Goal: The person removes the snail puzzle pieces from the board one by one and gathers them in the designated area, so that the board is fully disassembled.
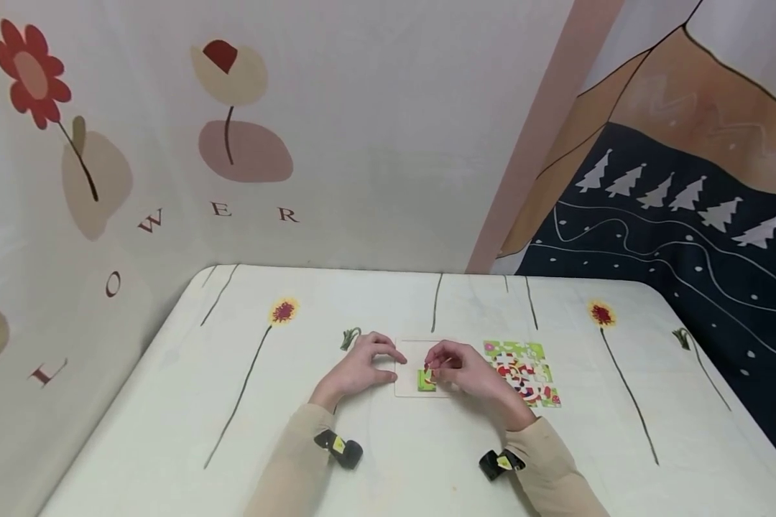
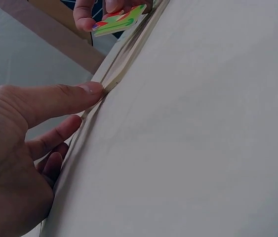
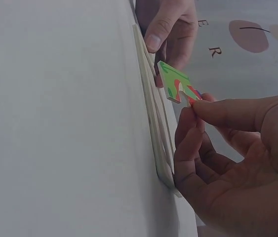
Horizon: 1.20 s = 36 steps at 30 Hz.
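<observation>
A pale, thin-rimmed puzzle tray lies flat on the table in the head view. My left hand rests at its left side, the straight thumb and a finger touching the rim in the left wrist view. Over the tray, my right hand pinches a green puzzle piece with red and white print between thumb and fingertips. In the right wrist view the piece is tilted and held above the tray. Its lower contact, if any, cannot be told from the head view.
Right of the tray, several puzzle pieces lie close together, green at the edges with red and white inside. Partly in front of them is my right forearm. The white tablecloth has printed flowers, and printed curtains hang behind.
</observation>
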Motion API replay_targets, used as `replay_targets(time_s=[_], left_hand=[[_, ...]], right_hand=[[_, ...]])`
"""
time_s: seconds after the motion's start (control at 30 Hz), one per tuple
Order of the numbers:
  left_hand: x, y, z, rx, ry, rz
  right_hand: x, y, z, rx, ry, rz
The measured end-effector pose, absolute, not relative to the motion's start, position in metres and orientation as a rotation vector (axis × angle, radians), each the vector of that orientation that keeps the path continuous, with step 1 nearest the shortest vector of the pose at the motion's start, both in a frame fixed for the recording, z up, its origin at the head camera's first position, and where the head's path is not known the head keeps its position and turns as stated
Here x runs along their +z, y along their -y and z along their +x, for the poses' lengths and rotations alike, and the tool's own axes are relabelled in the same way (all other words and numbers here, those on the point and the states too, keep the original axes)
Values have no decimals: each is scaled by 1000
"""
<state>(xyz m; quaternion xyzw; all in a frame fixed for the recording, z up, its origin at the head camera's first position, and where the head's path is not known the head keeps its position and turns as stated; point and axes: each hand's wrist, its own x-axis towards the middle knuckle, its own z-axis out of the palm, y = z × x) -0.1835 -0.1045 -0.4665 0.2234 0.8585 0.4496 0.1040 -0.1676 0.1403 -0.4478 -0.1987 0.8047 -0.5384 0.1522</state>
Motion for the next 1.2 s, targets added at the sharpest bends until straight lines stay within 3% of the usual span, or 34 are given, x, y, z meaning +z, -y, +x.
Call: replay_targets(time_s=[1.2], left_hand=[[-463,104,-181,1332,-2539,639]], right_hand=[[-436,-196,-154,-1512,-2413,-536]])
